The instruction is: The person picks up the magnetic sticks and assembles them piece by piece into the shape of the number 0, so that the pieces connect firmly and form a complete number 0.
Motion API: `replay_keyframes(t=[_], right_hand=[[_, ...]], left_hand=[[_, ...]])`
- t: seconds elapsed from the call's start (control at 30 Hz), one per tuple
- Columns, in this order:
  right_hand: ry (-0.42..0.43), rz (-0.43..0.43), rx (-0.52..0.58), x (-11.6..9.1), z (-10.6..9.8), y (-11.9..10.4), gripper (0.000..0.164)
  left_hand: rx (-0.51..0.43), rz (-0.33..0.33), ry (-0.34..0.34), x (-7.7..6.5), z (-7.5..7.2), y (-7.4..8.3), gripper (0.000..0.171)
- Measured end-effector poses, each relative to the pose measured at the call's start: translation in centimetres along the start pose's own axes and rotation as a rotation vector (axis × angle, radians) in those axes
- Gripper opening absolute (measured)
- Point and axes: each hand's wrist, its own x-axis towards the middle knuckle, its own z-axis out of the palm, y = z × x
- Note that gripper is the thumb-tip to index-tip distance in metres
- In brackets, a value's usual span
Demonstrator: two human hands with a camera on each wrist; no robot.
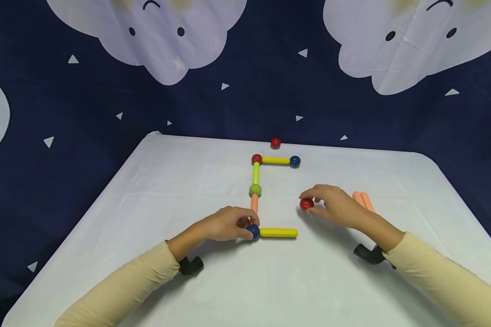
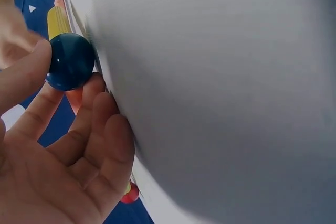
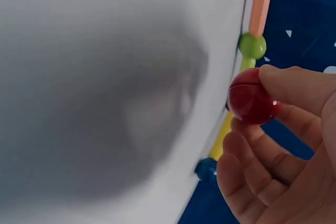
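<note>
My left hand (image 1: pixel 231 223) pinches a blue ball (image 2: pixel 72 61) between thumb and fingers, at the near corner of a figure of balls and rods. From that ball a yellow rod (image 1: pixel 279 233) points right and a peach rod (image 1: pixel 254 203) runs away to a green ball (image 1: pixel 255 190). Beyond it, a lime rod (image 1: pixel 256 173) leads to a red corner ball (image 1: pixel 256 159), then a yellow rod (image 1: pixel 276 160) and a second blue ball (image 1: pixel 295 161). My right hand (image 1: pixel 336 205) holds a loose red ball (image 3: pixel 251 97) by thumb and fingertips, up and right of the near yellow rod's end.
Another red ball (image 1: pixel 275 143) lies near the far edge of the white table (image 1: pixel 180 181). Two peach rods (image 1: pixel 363 200) lie side by side behind my right wrist. A dark blue cloth (image 1: pixel 262 100) with clouds and triangles hangs behind the table.
</note>
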Motion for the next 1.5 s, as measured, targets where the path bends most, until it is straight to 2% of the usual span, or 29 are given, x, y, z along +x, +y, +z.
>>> replay_keyframes(t=[0.17,0.33,0.5,0.77,1.03,1.27,1.5], right_hand=[[-0.007,0.086,0.076,-3.2,1.1,0.3,0.032],[0.004,0.106,0.111,-4.4,2.0,-0.1,0.034],[-0.013,0.075,0.165,-4.8,2.5,-0.6,0.037],[-0.042,0.026,0.194,-4.8,2.9,-1.3,0.036],[-0.071,0.002,0.180,-4.6,3.0,-1.8,0.035],[-0.095,0.013,0.169,-4.5,2.9,-1.9,0.035],[-0.099,0.008,0.158,-4.5,2.8,-2.0,0.036]], left_hand=[[0.039,0.013,0.009,-0.1,0.1,0.1,0.023],[0.051,-0.004,0.017,-0.1,0.1,0.1,0.022],[0.045,-0.008,0.011,0.0,0.2,0.2,0.022],[0.021,-0.006,0.012,0.1,0.3,0.2,0.023],[0.025,0.005,0.021,0.0,0.2,0.2,0.022],[0.029,0.017,0.019,-0.2,0.3,0.2,0.023],[0.029,0.004,0.015,-0.5,0.1,0.4,0.026]])
